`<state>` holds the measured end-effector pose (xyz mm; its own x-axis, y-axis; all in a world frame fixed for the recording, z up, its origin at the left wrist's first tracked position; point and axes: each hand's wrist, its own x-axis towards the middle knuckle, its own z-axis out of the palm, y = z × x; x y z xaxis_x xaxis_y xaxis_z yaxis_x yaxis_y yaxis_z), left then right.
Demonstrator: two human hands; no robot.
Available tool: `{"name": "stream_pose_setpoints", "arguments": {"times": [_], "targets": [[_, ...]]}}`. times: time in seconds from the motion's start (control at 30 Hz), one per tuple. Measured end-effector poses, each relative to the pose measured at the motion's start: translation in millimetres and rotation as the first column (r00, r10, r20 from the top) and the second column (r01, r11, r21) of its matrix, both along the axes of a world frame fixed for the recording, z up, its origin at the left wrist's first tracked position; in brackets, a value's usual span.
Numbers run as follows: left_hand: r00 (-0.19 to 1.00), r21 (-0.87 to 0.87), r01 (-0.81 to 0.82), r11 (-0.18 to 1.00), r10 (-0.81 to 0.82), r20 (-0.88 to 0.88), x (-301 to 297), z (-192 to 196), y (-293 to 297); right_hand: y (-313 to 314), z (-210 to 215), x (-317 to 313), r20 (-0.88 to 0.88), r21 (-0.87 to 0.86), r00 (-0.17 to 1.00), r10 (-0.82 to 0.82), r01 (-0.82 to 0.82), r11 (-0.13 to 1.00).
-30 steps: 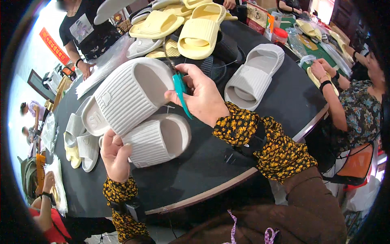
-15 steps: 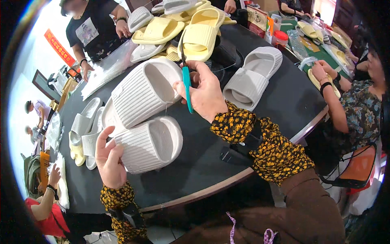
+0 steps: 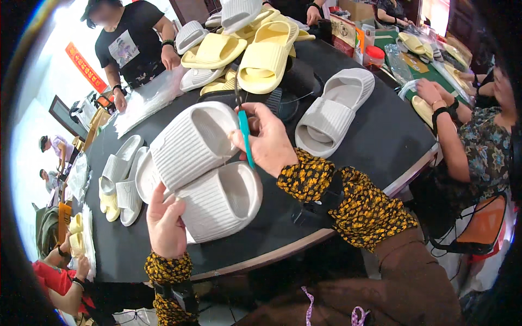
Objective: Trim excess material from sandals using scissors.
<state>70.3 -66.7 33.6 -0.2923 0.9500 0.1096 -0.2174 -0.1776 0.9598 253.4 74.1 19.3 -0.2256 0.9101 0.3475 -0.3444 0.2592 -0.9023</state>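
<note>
Before me is a pair of light grey ribbed slippers. The upper grey slipper (image 3: pixel 182 144) lies tilted, partly over the lower grey slipper (image 3: pixel 215 204), whose open toe points right. At the lower slipper's left edge, my left hand (image 3: pixel 166 225) grips it between thumb and fingers. My right hand (image 3: pixel 266 136) is closed around teal-handled scissors (image 3: pixel 244 130), dark blades pointing away from me beside the upper slipper's toe opening. A thin thread seems to run between the two slippers. Further right rests another grey slipper (image 3: pixel 334 114), sole down.
A heap of yellow slippers (image 3: pixel 263 60) and grey ones stands at the table's far side. Several slippers (image 3: pixel 122 174) lie at left on the black table (image 3: pixel 380 146). Plastic bags (image 3: pixel 147 100) lie near a person in black. Other people work left and right; a red-lidded jar (image 3: pixel 374 56) stands far right.
The lower slipper and my left hand have shifted right, and the slipper has come closer to my right hand. The scissors have moved slightly left and nearer me. At left, a person now holds yellow slippers.
</note>
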Motion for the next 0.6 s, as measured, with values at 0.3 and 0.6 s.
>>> {"name": "stream_pose_setpoints", "arguments": {"times": [0.3, 0.6], "targets": [[0.997, 0.073, 0.0, 0.997, 0.006, -0.08, 8, 2, -5, 5, 3, 11, -0.135, -0.082, 0.988, -0.074, 0.064, 0.995], [0.981, 0.222, -0.081, 0.972, 0.117, -0.155, -23, 8, -20, 9, 11, 11, -0.233, -0.116, 0.963, -0.133, 0.108, 0.987]]}}
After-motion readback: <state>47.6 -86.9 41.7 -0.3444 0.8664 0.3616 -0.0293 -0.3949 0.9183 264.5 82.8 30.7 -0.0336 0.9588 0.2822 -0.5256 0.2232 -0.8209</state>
